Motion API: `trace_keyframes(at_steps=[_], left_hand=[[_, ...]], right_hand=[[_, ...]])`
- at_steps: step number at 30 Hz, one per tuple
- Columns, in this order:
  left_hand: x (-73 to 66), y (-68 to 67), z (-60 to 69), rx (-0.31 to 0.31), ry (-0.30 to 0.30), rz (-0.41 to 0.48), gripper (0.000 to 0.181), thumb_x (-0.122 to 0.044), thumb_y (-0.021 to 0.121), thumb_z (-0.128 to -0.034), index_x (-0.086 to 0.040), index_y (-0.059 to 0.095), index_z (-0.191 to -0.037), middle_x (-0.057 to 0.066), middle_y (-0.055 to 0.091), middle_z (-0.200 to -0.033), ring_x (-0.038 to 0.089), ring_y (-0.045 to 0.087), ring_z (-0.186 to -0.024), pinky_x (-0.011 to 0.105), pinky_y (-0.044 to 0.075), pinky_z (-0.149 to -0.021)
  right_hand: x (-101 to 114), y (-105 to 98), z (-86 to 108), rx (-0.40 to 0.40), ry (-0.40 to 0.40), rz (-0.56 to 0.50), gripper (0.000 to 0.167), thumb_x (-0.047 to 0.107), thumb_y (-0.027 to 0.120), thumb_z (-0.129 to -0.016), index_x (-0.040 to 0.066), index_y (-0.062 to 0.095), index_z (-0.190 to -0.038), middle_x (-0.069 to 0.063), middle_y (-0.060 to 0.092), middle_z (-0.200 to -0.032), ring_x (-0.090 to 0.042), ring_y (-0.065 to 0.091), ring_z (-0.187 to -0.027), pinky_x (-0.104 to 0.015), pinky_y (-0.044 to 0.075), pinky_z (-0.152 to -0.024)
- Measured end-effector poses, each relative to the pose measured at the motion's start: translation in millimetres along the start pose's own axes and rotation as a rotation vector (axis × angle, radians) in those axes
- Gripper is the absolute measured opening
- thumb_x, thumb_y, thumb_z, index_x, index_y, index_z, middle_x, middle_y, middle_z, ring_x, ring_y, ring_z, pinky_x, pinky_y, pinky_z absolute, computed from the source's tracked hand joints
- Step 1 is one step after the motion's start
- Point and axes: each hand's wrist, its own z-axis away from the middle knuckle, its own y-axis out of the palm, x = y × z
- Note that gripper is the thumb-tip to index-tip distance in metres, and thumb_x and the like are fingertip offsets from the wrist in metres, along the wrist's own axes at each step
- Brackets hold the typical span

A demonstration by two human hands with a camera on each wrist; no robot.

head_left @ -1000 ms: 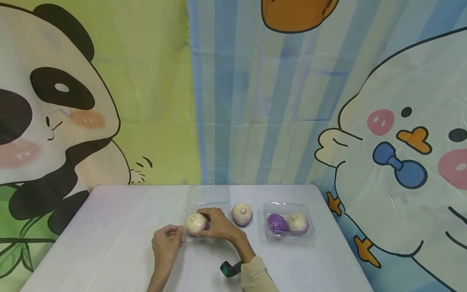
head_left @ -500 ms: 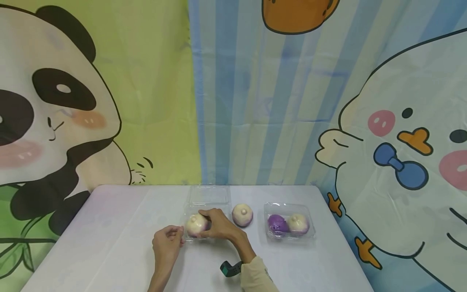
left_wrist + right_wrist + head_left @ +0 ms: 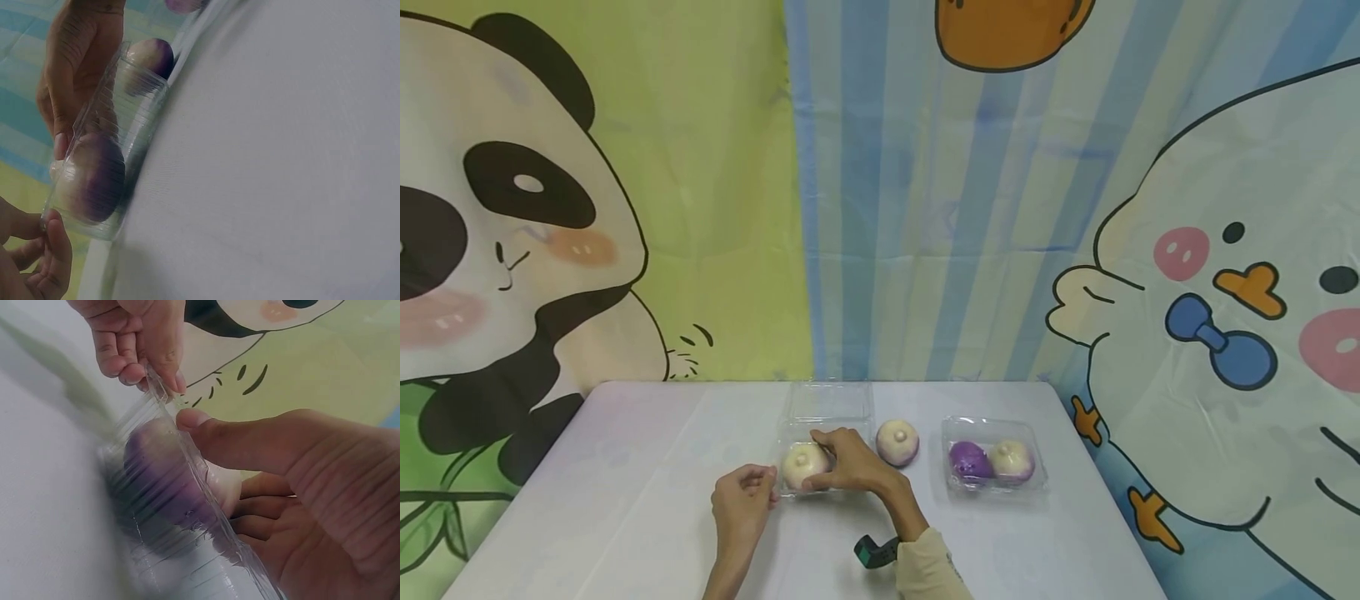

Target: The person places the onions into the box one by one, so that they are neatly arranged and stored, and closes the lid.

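In the head view a round cream-and-purple vegetable point(image 3: 802, 465) sits in the left half of an open clear plastic box, its lid point(image 3: 830, 402) folded back. The right hand point(image 3: 853, 462) grips this vegetable between thumb and fingers from the right. At the box's left edge, the left hand point(image 3: 741, 500) pinches the rim; the left wrist view shows thumb and finger of the left hand point(image 3: 37, 250) on the clear wall point(image 3: 147, 119). Through the box wall in the right wrist view, the vegetable point(image 3: 162, 469) shows purple below, with the right hand's thumb point(image 3: 237, 440) above the rim.
Just right of the open box, another round vegetable point(image 3: 897, 442) rests on the white table point(image 3: 647, 500). Farther right stands a clear box point(image 3: 951, 479) holding a purple vegetable point(image 3: 971, 460) and a cream one point(image 3: 1012, 459). A dark wrist device point(image 3: 876, 552) is beside the right forearm.
The gripped vegetable has turned slightly, so its stub faces more upward and toward the camera. Both hands have stayed nearly in place.
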Motion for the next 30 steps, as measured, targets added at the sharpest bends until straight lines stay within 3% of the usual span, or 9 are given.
trace_keyframes(at_steps=[10, 23, 30], left_hand=[[-1.1, 0.3, -0.3, -0.006, 0.020, -0.011, 0.017, -0.004, 0.070, -0.1045, 0.012, 0.075, -0.105, 0.023, 0.079, -0.085, 0.013, 0.072, -0.058, 0.017, 0.061, -0.053], [-0.6, 0.5, -0.7, -0.018, 0.001, -0.018, 0.018, -0.006, 0.069, -0.1050, 0.012, 0.074, -0.107, 0.023, 0.079, -0.085, 0.017, 0.073, -0.059, 0.018, 0.060, -0.051], [-1.9, 0.4, -0.1, -0.020, -0.005, -0.022, 0.018, -0.006, 0.069, -0.1048, 0.012, 0.075, -0.107, 0.023, 0.079, -0.085, 0.016, 0.072, -0.059, 0.018, 0.061, -0.052]], right_hand=[[-0.7, -5.3, 5.9, -0.027, 0.006, -0.064, 0.086, 0.034, 0.093, -0.088, -0.004, 0.055, -0.155, -0.017, 0.060, -0.158, -0.032, 0.063, -0.144, -0.040, 0.057, -0.120], [-1.8, -20.5, 16.9, -0.109, -0.055, -0.106, 0.087, 0.025, 0.099, -0.081, -0.007, 0.059, -0.150, -0.020, 0.063, -0.155, -0.037, 0.066, -0.140, -0.039, 0.059, -0.116], [-4.8, -28.9, 23.6, -0.158, -0.070, -0.211, 0.083, 0.020, 0.099, -0.081, -0.005, 0.060, -0.149, -0.021, 0.063, -0.154, -0.040, 0.065, -0.140, -0.050, 0.058, -0.117]])
